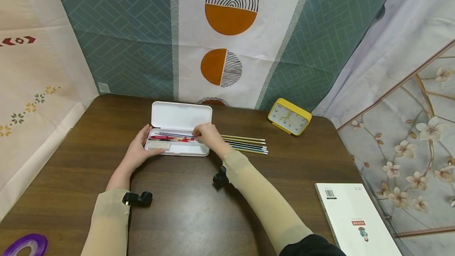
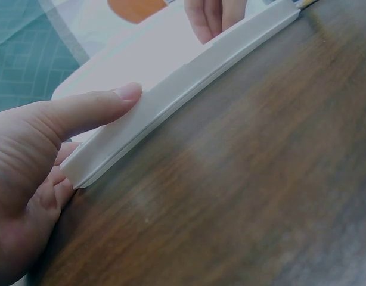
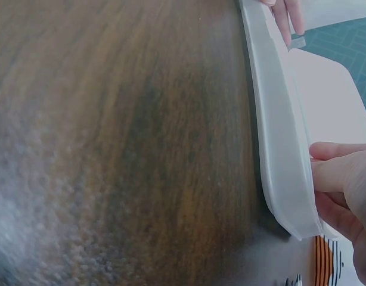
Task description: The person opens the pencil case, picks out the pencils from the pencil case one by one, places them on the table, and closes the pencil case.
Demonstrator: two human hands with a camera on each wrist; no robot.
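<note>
In the head view a white pencil case (image 1: 177, 154) lies on the table with its lid (image 1: 181, 115) raised at the back. My left hand (image 1: 140, 145) grips its left end, the thumb along the front wall and the fingers round the side. Bent fingers of my right hand (image 1: 209, 135) reach into the right half of the case and pinch the end of a slim bluish pencil (image 1: 174, 134); their tips are partly hidden. Red pens (image 1: 170, 138) and a whitish eraser (image 1: 158, 145) lie inside. In the right wrist view the case's front wall (image 3: 284, 143) hides the contents.
Several pencils (image 1: 249, 144) lie side by side right of the case. A yellow clock (image 1: 289, 116) stands at the back right. A white book (image 1: 355, 216) lies at the front right, and a purple roll of tape (image 1: 37, 244) at the front left corner.
</note>
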